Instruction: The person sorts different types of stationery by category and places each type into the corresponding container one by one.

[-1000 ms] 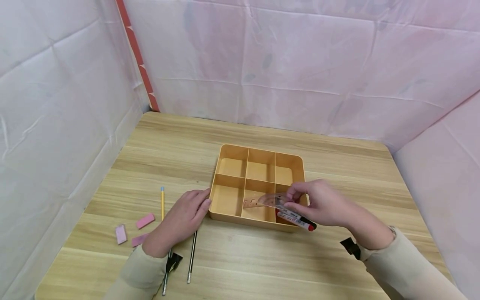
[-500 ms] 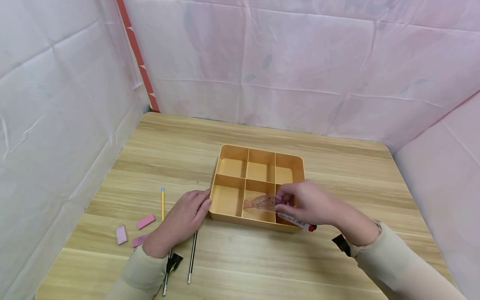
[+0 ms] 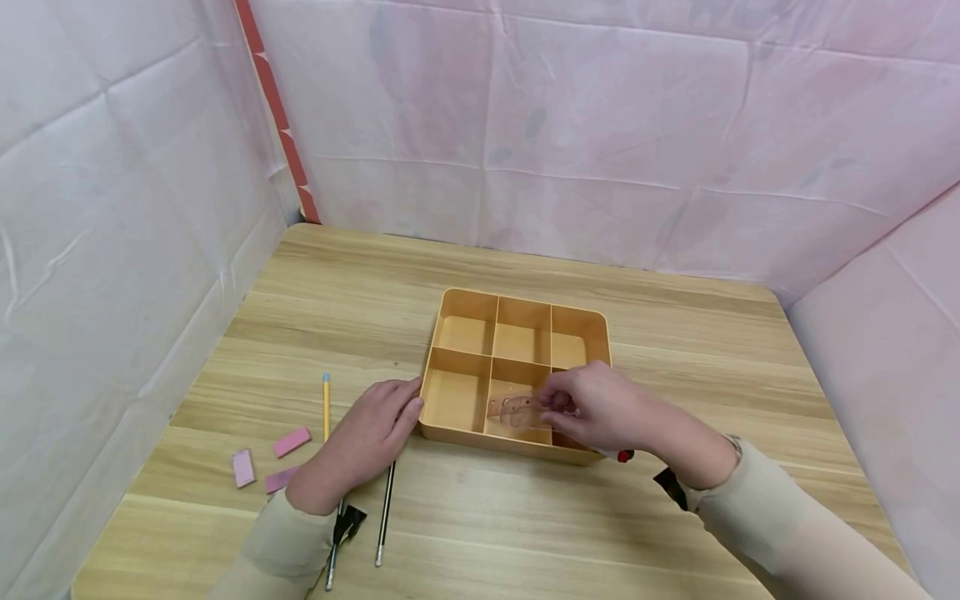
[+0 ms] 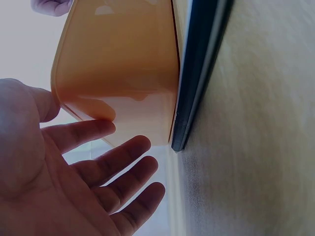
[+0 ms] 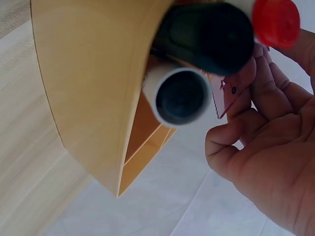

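My right hand (image 3: 600, 408) is over the front right part of the orange six-compartment box (image 3: 491, 441). Between thumb and fingers it pinches a clear pinkish ruler (image 3: 517, 411) with a curved protractor marking, which reaches over the front middle compartment. In the right wrist view, a corner of the ruler (image 5: 227, 98) shows beside the fingers. Markers lean out over the box's front right rim, among them a red-ended marker (image 3: 625, 456) and a dark-ended marker (image 5: 211, 42). My left hand (image 3: 375, 429) rests against the box's left side, its fingers loosely extended along the outer wall in the left wrist view.
Several pink and lilac erasers, such as the pink eraser (image 3: 292, 442) and lilac eraser (image 3: 243, 468), lie at the left. A yellow pencil (image 3: 326, 404) and a black pencil (image 3: 386, 517) lie near the left arm. Fabric walls (image 3: 585, 125) surround the wooden table (image 3: 712, 350).
My right hand has moved left and slightly inward over the box with the ruler, now covering most of the markers. The left hand and the box have stayed in place.
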Available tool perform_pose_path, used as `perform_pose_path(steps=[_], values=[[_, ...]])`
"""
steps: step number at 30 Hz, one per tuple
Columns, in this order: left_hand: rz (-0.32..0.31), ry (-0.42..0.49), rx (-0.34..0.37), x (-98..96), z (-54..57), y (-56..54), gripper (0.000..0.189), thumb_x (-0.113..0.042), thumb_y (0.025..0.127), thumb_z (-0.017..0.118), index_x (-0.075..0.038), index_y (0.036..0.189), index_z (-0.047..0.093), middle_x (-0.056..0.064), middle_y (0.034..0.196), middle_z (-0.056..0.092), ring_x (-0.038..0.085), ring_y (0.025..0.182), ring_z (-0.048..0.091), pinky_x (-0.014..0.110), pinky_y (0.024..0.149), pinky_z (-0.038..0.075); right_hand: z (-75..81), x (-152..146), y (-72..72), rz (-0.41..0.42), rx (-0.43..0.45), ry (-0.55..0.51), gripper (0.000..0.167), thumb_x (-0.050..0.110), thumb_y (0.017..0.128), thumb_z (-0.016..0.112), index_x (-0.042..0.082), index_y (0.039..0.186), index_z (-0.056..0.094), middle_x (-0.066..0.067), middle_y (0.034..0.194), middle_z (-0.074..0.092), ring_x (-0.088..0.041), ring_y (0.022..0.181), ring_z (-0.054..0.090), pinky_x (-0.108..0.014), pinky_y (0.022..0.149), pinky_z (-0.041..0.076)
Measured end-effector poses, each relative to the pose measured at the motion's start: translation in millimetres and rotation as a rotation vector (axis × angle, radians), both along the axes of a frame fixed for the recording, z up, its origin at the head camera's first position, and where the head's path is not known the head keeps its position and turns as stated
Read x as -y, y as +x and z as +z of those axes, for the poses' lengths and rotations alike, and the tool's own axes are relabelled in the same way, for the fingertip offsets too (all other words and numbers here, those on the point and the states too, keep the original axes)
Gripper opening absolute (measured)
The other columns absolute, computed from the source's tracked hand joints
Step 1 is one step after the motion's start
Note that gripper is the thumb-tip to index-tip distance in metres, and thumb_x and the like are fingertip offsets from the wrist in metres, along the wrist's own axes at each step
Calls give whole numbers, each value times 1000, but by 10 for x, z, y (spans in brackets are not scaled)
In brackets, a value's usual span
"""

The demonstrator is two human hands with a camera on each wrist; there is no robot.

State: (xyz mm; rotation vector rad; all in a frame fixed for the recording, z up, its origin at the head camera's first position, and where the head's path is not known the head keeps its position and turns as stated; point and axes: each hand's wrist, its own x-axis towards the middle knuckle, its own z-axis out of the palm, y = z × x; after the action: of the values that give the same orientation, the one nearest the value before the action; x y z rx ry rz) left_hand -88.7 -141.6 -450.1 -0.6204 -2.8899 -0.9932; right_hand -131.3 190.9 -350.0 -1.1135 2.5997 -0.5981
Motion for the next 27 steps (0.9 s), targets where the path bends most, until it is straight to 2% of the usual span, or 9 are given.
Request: perform_pose_path(steps=[7,10,15,18,23,27], values=[[0,1,-1,0,8,-3,47,-30,112,44,0,146,57,17,133,67,36,128,60,53,110,48,-13,71,-8,7,-52,50,7,12,91,78,10,97,75,11,76,71,7,57,49,-16,55,48],[-2,2,0,-1,9,-5,47,-30,112,44,0,146,57,17,133,67,36,128,60,53,110,48,-21,91,-10,39,-116,59,11,13,90,78,7,99,75,12,72,68,8,54,45,-17,54,48],[0,2,2,-2,11,-7,47,-30,112,45,0,146,57,17,133,67,36,128,60,54,110,48,-65,115,-24,92,-235,55,15,14,88,80,5,100,76,13,68,66,8,57,51,-21,59,53],[2,2,2,-2,13,-6,47,-30,112,44,0,146,56,17,133,67,36,128,60,53,110,48,-88,141,-26,97,-278,76,6,15,88,80,12,89,74,16,64,58,5,58,49,-25,57,49],[2,3,1,0,20,-5,47,-30,112,45,0,146,56,17,132,67,36,127,60,53,110,48,-128,185,-8,81,-289,145,28,18,89,78,23,71,57,20,58,42,2,57,43,-28,59,34],[0,0,0,-2,24,-5,47,-29,112,45,0,146,57,17,133,67,36,127,60,53,110,48,-153,211,20,68,-301,175,33,19,89,77,24,68,52,19,59,43,-3,62,49,-27,59,30]])
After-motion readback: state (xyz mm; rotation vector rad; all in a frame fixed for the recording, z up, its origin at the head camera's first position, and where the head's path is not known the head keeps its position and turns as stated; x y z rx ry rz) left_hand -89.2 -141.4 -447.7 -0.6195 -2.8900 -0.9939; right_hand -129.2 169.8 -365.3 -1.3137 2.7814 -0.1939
